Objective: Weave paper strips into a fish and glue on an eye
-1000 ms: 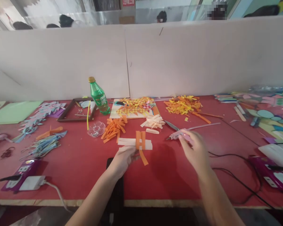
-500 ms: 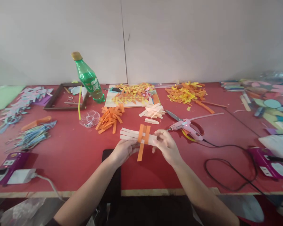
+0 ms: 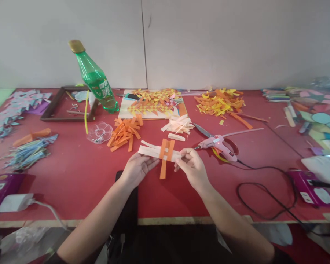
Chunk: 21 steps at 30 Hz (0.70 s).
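Note:
Both my hands hold a small woven piece of cream paper strips crossed by two orange strips, just above the red table. My left hand grips the left ends of the cream strips. My right hand pinches the right ends. One orange strip hangs down below the weave. A pile of orange strips lies just behind on the left, and a pile of cream strips just behind on the right.
A pink glue gun with a black cord and scissors lie right of my hands. A green bottle, a wooden frame, a woven yellow-orange mat and a scrap heap stand behind. Purple power strips sit at both front corners.
My right hand left the glue gun lying on the table and came to the right end of the woven piece. The camera tilted down, hiding the people beyond the partition.

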{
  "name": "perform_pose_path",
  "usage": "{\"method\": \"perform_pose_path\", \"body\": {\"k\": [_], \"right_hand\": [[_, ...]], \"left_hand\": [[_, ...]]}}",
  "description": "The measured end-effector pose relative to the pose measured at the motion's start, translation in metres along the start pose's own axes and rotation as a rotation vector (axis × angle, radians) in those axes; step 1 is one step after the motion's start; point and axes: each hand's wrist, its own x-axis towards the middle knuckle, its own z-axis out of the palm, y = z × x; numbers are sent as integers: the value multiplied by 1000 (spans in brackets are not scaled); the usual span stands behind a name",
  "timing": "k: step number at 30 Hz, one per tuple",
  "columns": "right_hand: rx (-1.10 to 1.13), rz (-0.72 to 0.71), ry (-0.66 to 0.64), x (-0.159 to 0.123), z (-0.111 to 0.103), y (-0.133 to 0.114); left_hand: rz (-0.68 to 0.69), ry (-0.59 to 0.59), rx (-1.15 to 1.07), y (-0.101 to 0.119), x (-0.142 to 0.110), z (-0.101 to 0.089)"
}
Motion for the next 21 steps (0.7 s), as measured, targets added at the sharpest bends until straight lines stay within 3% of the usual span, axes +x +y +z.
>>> {"method": "perform_pose_path", "body": {"k": [8, 14, 18, 21], "right_hand": [[29, 14, -39, -1, -1, -2], [95, 110, -185, -2, -8, -3], [129, 181, -260, -3, -11, -6], [137, 238, -290, -4, -12, -9]], "left_hand": [[-128, -45, -28, 5, -5, 3], [-290, -115, -35, 22, -8, 2], [-300, -295, 183, 20, -10, -1], [-248, -357, 324, 14, -13, -3]]}}
